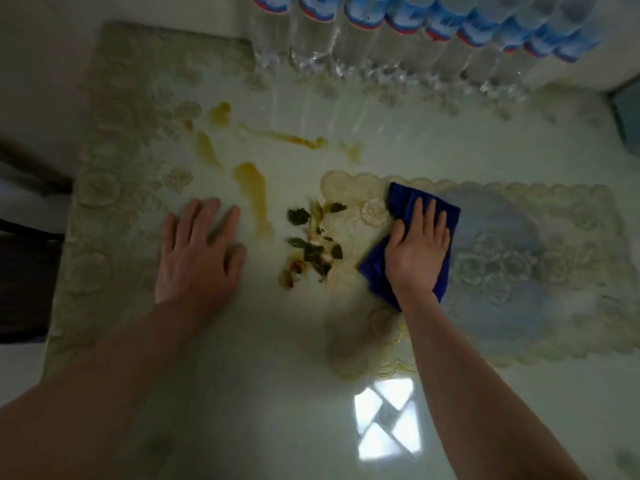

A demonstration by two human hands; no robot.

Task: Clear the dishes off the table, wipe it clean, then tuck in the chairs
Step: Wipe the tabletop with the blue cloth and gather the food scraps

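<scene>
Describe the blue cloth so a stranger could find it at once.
Start at the glossy table below the row of water bottles. Right of the food scraps, the right hand presses flat on the blue cloth. It is the only deep-blue thing there.

No text can be read. The bottles in a row along the far edge of the surface carry blue, white and red labels, but their print is too blurred to make out.
</scene>
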